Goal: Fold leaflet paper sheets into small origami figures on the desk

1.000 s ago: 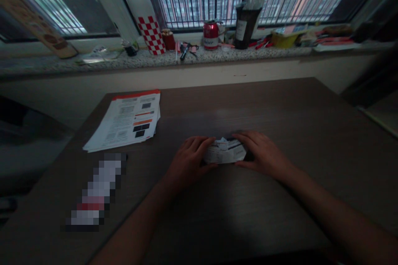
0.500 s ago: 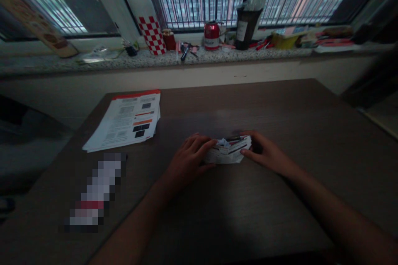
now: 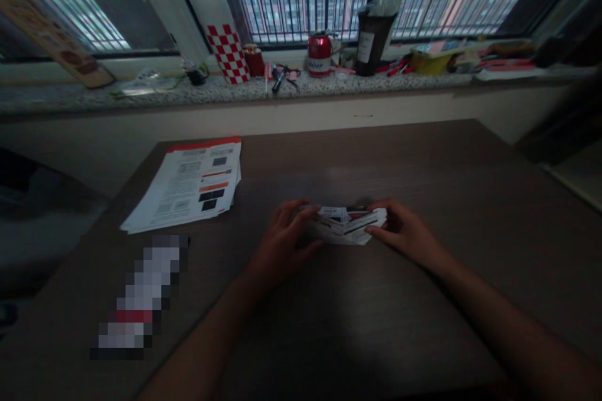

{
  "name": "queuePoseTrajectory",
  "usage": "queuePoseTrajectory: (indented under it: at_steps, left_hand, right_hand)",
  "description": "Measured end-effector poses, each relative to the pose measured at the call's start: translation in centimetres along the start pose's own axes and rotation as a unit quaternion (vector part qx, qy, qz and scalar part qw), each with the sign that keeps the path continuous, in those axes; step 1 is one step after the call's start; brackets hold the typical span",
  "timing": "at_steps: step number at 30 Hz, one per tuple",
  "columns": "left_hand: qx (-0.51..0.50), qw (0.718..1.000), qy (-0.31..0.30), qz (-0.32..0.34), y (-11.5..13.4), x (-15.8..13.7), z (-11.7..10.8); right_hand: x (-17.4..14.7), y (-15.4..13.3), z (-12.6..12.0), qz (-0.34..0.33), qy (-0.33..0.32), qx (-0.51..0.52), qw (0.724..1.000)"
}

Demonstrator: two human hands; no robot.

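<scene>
A small folded paper shape (image 3: 350,235), made of printed white sheet with dark and red patches, stands on the table between my hands. It looks like a paper boat or box with its top edges spread apart. My left hand (image 3: 290,238) holds its left end, fingers behind and thumb in front. At the opposite end, my right hand (image 3: 399,225) pinches the paper between thumb and fingers. The far side of the paper and some fingertips are hidden.
A stack of printed sheets (image 3: 188,185) lies on the brown table (image 3: 423,156) at the back left. Nearer is a pixelated long object (image 3: 141,294). Along the stone windowsill (image 3: 226,95) stand a checkered bottle (image 3: 228,53), a red can (image 3: 320,54) and a dark cup (image 3: 372,41).
The paper's top has spread wider, showing more of its inside. My right hand has shifted slightly right, and my left fingers have moved slightly left and back along their end.
</scene>
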State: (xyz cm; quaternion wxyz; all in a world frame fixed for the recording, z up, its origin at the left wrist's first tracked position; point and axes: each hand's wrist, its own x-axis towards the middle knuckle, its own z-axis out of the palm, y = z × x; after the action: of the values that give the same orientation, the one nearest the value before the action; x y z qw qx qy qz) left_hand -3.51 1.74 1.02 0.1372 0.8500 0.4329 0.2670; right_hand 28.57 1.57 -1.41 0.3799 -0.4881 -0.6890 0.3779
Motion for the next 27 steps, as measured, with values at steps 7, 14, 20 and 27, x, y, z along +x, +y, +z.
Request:
queuePoseTrajectory:
  at_steps: [7,14,20,27]
  left_hand:
    - [-0.092,0.992,0.043,-0.075,-0.3,0.3,-0.5]
    - [-0.211,0.967,0.053,-0.137,-0.4,0.1,-0.2]
    - [-0.262,0.950,0.097,-0.137,0.2,0.1,-0.6]
    - [-0.269,0.940,0.112,-0.175,0.3,0.4,-0.5]
  right_hand:
    - [-0.1,0.2,0.0,0.007,0.026,-0.022,0.999]
    - [-0.4,-0.3,-0.1,-0.035,0.049,-0.066,0.996]
    - [-0.2,-0.8,-0.4,-0.145,0.081,-0.144,0.976]
    - [-0.4,-0.9,-0.4,-0.134,0.060,-0.173,0.974]
